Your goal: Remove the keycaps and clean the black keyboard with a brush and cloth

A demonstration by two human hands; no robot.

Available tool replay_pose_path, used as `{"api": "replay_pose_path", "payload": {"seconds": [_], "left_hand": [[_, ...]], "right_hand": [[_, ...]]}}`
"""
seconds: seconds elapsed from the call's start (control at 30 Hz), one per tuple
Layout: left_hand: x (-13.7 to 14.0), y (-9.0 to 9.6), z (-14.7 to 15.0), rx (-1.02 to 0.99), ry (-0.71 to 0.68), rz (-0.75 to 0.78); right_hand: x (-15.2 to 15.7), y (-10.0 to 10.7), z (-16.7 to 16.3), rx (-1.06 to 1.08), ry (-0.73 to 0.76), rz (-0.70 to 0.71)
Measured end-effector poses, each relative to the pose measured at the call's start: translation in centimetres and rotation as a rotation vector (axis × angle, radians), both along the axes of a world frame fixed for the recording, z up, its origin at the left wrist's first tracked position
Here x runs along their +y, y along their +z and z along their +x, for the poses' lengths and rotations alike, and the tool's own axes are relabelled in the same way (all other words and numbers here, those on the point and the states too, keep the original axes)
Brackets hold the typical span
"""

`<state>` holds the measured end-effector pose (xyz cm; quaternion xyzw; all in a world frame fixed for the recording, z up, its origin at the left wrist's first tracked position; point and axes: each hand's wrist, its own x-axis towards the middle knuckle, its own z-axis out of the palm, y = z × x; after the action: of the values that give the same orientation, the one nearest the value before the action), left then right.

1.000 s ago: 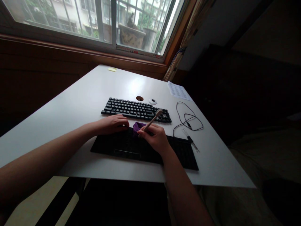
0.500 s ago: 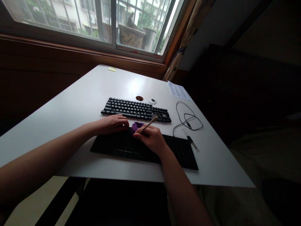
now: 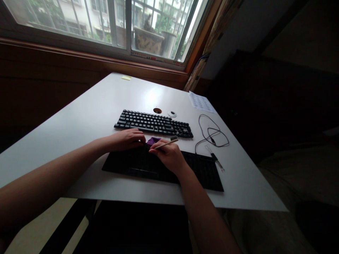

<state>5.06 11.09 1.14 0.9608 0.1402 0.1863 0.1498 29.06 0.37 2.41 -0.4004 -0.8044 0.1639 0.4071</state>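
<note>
A broad white desk (image 3: 87,102) fills most of the corner I'm looking at, with a barred window (image 3: 128,24) beyond its far side. On the desk, by the person's edge, lies a long black keyboard base (image 3: 145,171), flat and partly covered by both hands. Just past it, black keys (image 3: 153,122) stand in their rows as one long block. A thin dark cable (image 3: 214,141) loops over the desk to the right, one end reaching the far edge of the base, and a printed sheet (image 3: 201,102) lies at the desk's right edge.

The left hand (image 3: 127,140) rests at the base's far edge, fingers bent and close together; whether they pinch anything, I can't tell from here. The right hand (image 3: 169,155), over the middle of the base, pinches a pale-handled brush (image 3: 165,144) between thumb and fingers, its dark head sticking out near the keys. A crumpled purple cloth (image 3: 153,141) sits between the two hands. Right of the base lies a small wire tool (image 3: 214,157). Smaller still are a yellow slip (image 3: 126,78) near the far corner and, behind the keys, a round white cover (image 3: 172,114) beside a hole (image 3: 157,110).
</note>
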Motion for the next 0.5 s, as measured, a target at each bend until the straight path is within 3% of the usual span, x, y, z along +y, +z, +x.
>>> {"api": "replay_pose_path", "payload": {"seconds": [0.5], "left_hand": [[0.01, -0.02, 0.06, -0.03, -0.006, -0.006]], "right_hand": [[0.16, 0.38, -0.46, -0.053, 0.009, -0.098]]}}
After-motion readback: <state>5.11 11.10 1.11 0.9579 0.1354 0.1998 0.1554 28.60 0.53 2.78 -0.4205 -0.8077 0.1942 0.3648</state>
